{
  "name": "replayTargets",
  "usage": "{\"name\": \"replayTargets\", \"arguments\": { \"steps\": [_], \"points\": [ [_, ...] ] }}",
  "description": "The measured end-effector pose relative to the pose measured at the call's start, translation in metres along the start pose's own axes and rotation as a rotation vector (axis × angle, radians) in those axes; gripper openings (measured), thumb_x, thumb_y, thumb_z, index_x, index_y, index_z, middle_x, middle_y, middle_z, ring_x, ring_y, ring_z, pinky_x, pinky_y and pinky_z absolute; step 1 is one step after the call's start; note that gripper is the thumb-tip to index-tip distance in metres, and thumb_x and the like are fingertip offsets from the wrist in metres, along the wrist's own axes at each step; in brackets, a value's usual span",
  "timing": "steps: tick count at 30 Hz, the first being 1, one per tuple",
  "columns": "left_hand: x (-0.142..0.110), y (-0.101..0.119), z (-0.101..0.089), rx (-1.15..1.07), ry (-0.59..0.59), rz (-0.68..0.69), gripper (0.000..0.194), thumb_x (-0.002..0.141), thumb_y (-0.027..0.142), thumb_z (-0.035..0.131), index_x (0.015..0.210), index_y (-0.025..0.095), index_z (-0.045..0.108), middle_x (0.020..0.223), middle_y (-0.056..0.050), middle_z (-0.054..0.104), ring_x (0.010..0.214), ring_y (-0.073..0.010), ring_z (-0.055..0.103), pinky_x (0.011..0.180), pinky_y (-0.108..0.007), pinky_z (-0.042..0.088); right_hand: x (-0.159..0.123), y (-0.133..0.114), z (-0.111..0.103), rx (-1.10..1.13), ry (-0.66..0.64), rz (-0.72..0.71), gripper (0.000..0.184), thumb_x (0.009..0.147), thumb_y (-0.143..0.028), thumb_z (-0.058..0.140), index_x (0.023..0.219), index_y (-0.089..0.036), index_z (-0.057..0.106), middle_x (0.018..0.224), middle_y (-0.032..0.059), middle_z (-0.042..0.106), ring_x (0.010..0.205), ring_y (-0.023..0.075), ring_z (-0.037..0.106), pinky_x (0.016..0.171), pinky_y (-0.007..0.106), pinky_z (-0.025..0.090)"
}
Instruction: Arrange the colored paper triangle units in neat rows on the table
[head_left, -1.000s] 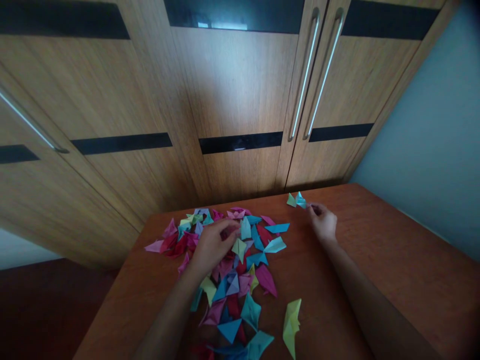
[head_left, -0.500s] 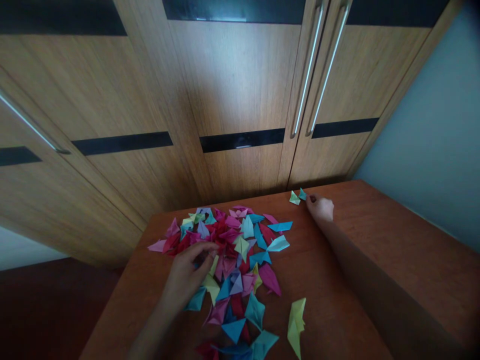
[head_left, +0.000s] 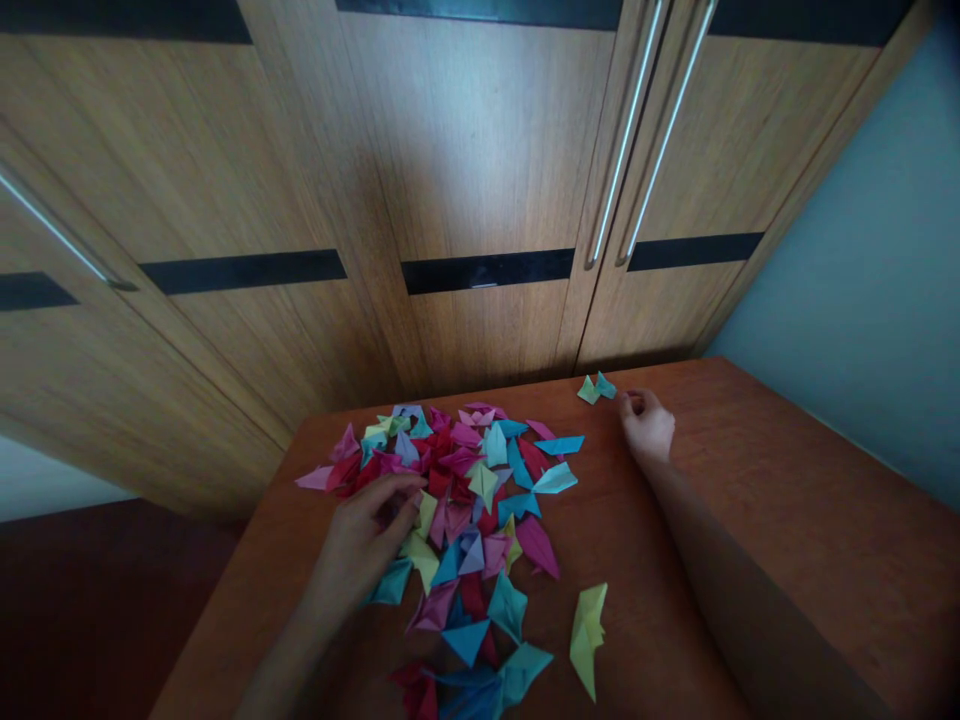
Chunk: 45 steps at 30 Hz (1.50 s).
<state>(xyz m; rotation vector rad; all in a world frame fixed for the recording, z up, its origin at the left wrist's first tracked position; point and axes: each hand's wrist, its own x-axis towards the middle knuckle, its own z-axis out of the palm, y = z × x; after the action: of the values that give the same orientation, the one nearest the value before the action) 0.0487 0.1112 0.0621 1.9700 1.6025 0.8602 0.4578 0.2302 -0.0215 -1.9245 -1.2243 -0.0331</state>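
Wood-grain cupboard doors [head_left: 480, 140] stand behind a reddish-brown wooden bench [head_left: 675, 620], where I see a spread of folded paper pieces [head_left: 454, 520] in pink, red, blue, green and lilac. At its left side, my left hand [head_left: 367, 535] has thumb and forefinger slightly apart; I can't tell whether that grip has any paper. Just beside a small teal folded paper [head_left: 606, 386] near the far edge, my right hand [head_left: 649, 425] has curled fingers; I can't tell whether their tips meet. One pale-green folded paper [head_left: 589, 390] adjoins the teal.
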Motion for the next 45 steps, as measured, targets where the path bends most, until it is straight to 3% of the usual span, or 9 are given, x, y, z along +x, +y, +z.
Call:
{"name": "replayTargets", "arguments": {
  "steps": [5,12,16,20,24,28,32,38,45],
  "points": [
    [-0.026,0.016,-0.011,0.061,-0.115,0.132,0.02,0.089,0.03,0.053,0.104,0.026,0.066,0.104,-0.003,0.07,0.097,-0.0199,0.066,0.084,-0.03,0.052,-0.047,-0.036,-0.011,0.367,-0.172,-0.107,0.034,0.085,-0.041,0.05,0.106,-0.017,0.061,0.088,0.008,0.07,0.076,0.0196,0.065,0.069,0.029,0.049],
    [-0.08,0.026,-0.011,0.199,-0.266,0.218,0.032,0.083,0.033,0.064,0.115,0.033,0.063,0.112,-0.003,0.069,0.097,-0.0198,0.068,0.081,-0.027,0.056,-0.122,-0.106,-0.06,0.648,-0.852,-0.574,0.028,0.085,-0.03,0.058,0.112,-0.025,0.062,0.104,0.0052,0.065,0.087,0.0166,0.062,0.072,0.027,0.05],
    [-0.106,0.025,0.008,0.425,-0.182,0.502,0.068,0.068,0.051,0.075,0.13,0.035,0.053,0.125,-0.007,0.065,0.11,-0.0283,0.062,0.087,-0.036,0.056,-0.124,-0.114,-0.076,0.651,-0.951,-0.718,0.033,0.082,-0.032,0.065,0.114,-0.025,0.062,0.109,0.0061,0.063,0.098,0.0183,0.058,0.086,0.03,0.047],
    [-0.115,0.029,0.034,0.681,-0.133,0.78,0.053,0.077,0.044,0.068,0.128,0.03,0.057,0.121,-0.007,0.067,0.111,-0.0276,0.06,0.091,-0.04,0.053,-0.105,-0.102,-0.086,0.549,-1.1,-0.665,0.036,0.077,-0.035,0.069,0.111,-0.024,0.062,0.106,0.0041,0.061,0.09,0.0168,0.058,0.077,0.027,0.048],
    [-0.108,0.03,0.046,0.711,-0.082,0.73,0.043,0.082,0.045,0.062,0.122,0.029,0.061,0.122,-0.006,0.066,0.111,-0.0273,0.06,0.091,-0.041,0.053,-0.091,-0.085,-0.106,0.429,-1.349,-0.651,0.046,0.067,-0.04,0.077,0.107,-0.023,0.062,0.108,0.0029,0.059,0.091,0.0174,0.056,0.074,0.025,0.048],
    [-0.097,0.027,0.046,0.697,-0.066,0.623,0.038,0.084,0.025,0.06,0.122,0.028,0.06,0.126,-0.007,0.064,0.113,-0.0276,0.059,0.093,-0.045,0.051,-0.102,-0.073,-0.124,0.281,-1.359,-0.638,0.051,0.06,-0.033,0.08,0.106,-0.025,0.063,0.105,0.0012,0.059,0.091,0.0185,0.056,0.075,0.026,0.046],
    [-0.089,0.027,0.043,0.662,-0.101,0.541,0.043,0.082,0.017,0.059,0.124,0.027,0.058,0.131,-0.008,0.06,0.119,-0.0288,0.055,0.098,-0.05,0.047,-0.125,-0.066,-0.127,0.216,-1.325,-0.631,0.037,0.07,-0.016,0.069,0.105,-0.026,0.065,0.104,0.0015,0.061,0.087,0.0158,0.059,0.072,0.023,0.044],
    [-0.089,0.037,0.041,0.576,-0.151,0.561,0.058,0.073,0.043,0.072,0.126,0.027,0.055,0.136,-0.011,0.054,0.123,-0.035,0.049,0.099,-0.059,0.042,-0.116,-0.072,-0.124,0.406,-1.431,-0.622,0.017,0.083,-0.029,0.062,0.098,-0.023,0.069,0.093,0.0019,0.065,0.08,0.0138,0.061,0.067,0.021,0.046],
    [-0.088,0.052,0.053,0.51,-0.221,0.628,0.045,0.077,0.047,0.069,0.118,0.028,0.058,0.116,-0.003,0.064,0.11,-0.0259,0.055,0.105,-0.051,0.031,-0.096,-0.1,-0.082,0.51,-1.003,-0.564,0.022,0.089,-0.037,0.057,0.099,-0.021,0.067,0.092,0.0034,0.067,0.081,0.0152,0.06,0.07,0.025,0.046]
  ]
}}
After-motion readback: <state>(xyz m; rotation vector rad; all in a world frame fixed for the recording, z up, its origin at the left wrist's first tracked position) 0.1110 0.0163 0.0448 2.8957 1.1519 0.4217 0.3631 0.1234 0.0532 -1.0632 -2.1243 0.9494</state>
